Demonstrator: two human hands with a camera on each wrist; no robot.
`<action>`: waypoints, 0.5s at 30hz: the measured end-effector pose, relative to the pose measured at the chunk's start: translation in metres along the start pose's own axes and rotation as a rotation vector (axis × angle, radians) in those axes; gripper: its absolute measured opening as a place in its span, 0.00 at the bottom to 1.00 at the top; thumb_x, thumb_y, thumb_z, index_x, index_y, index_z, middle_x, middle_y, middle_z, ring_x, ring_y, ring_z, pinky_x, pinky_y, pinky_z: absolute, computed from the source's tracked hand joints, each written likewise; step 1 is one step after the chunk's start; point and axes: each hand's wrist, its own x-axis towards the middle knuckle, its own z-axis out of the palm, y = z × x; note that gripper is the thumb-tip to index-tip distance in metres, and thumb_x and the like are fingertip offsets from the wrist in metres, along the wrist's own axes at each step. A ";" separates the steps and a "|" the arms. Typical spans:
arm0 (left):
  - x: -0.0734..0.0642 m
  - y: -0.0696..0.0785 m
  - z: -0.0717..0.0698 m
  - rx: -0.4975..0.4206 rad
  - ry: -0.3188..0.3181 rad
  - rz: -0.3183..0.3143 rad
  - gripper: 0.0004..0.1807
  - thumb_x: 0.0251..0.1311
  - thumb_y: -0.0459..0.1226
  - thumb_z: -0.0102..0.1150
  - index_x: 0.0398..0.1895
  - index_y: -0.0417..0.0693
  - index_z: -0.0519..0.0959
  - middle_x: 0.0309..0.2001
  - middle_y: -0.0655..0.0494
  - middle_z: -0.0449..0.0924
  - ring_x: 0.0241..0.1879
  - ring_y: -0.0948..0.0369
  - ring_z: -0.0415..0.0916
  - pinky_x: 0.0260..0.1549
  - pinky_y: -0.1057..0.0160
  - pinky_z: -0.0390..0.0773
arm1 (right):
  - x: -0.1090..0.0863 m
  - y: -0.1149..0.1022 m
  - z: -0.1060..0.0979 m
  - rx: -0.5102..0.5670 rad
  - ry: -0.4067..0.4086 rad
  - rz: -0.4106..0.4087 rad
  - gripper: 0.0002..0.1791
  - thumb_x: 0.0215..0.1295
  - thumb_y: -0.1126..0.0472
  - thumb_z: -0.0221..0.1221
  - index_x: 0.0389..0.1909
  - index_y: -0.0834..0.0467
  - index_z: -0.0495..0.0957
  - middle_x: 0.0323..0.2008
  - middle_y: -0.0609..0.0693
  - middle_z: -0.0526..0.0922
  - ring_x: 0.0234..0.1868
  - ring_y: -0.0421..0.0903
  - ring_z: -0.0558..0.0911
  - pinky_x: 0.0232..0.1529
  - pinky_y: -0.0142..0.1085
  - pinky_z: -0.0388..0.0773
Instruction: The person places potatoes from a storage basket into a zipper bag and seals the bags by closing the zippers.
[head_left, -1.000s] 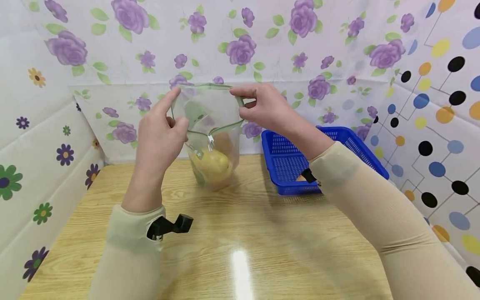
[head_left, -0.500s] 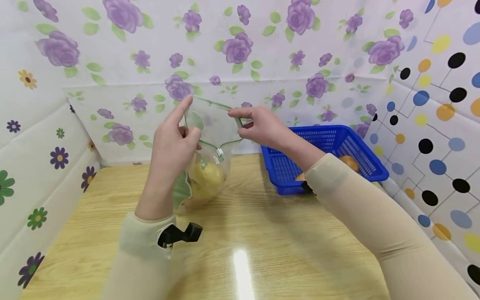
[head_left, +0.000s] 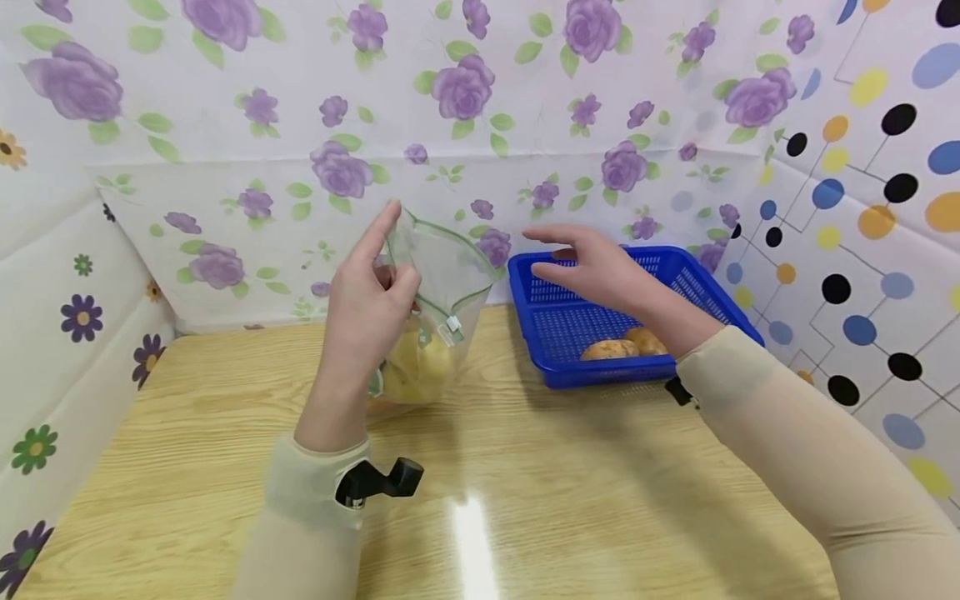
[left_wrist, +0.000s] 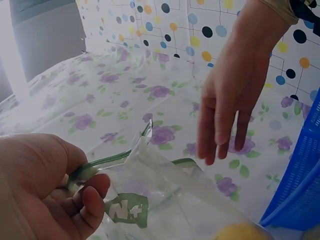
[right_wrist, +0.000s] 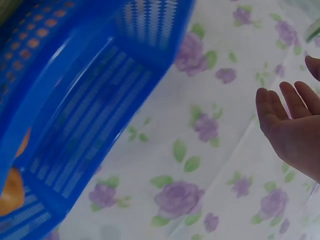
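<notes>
My left hand (head_left: 367,308) grips the left edge of a clear zip bag (head_left: 453,267) with green trim, its forefinger pointing up along the rim. The bag's mouth gapes, and a white slider (head_left: 452,329) sits on the zip's front edge. Rounded yellow produce (head_left: 431,367) shows through the lower part of the bag. My right hand (head_left: 592,267) is apart from the bag, fingers extended, and overlaps the blue basket (head_left: 555,375) in the head view. In the left wrist view, that right hand (left_wrist: 232,102) hangs with fingers pointing down, holding nothing.
Tan, potato-like pieces (head_left: 609,350) lie in the basket near its front wall, partly hidden by my right forearm. The basket stands at the back right of the wooden table (head_left: 570,492). Patterned cloths (head_left: 420,92) rise behind and at both sides.
My right hand has let go of the bag's right edge and moved right toward the basket. My left hand, still gripping the bag, has shifted right and slightly lower.
</notes>
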 end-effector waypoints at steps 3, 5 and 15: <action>-0.004 -0.002 0.002 -0.017 0.006 0.003 0.45 0.68 0.24 0.50 0.87 0.65 0.65 0.48 0.55 0.82 0.14 0.63 0.55 0.13 0.68 0.61 | -0.006 0.015 -0.006 -0.099 -0.020 0.024 0.36 0.82 0.51 0.64 0.86 0.48 0.67 0.84 0.51 0.66 0.83 0.57 0.64 0.80 0.57 0.64; -0.006 -0.004 0.003 -0.033 0.011 0.005 0.45 0.69 0.24 0.50 0.87 0.67 0.65 0.66 0.60 0.79 0.15 0.63 0.53 0.13 0.67 0.59 | -0.010 0.026 -0.009 -0.159 -0.042 0.049 0.38 0.81 0.48 0.65 0.86 0.48 0.66 0.84 0.52 0.65 0.85 0.58 0.61 0.81 0.60 0.61; -0.008 -0.010 0.004 -0.043 0.014 0.040 0.45 0.69 0.24 0.50 0.87 0.66 0.66 0.81 0.65 0.68 0.15 0.64 0.56 0.13 0.68 0.61 | -0.027 0.083 -0.019 -0.235 -0.141 0.183 0.46 0.76 0.45 0.70 0.89 0.49 0.60 0.86 0.57 0.60 0.84 0.65 0.60 0.78 0.67 0.61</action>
